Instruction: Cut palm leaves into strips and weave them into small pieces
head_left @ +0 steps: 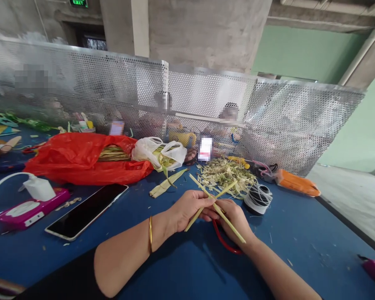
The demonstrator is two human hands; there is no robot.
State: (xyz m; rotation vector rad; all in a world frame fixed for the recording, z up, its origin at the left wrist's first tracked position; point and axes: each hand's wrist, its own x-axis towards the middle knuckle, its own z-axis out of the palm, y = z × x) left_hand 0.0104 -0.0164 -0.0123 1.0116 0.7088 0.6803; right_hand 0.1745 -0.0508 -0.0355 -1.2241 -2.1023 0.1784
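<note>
My left hand (190,206) pinches two pale yellow-green plant strips, crossed in an X above the blue table. One strip (230,224) slants down to the right, over my right hand. The other strip (227,189) runs from lower left to upper right. My right hand (236,216) is closed just beside the crossing, around scissors with a red loop handle (221,239) hanging below the fingers. The blades are hidden. A gold bangle circles my left wrist. Behind the hands lies a heap of plant trimmings (226,177), with a spool of grey cord (258,200) at its right.
Left are a phone (87,212), a magenta power strip (34,210) with a white plug, and a red plastic bag (71,154) of strips. A white bag (159,153) and orange packet (296,183) lie farther back. A perforated metal screen (206,91) divides the table; people sit behind it.
</note>
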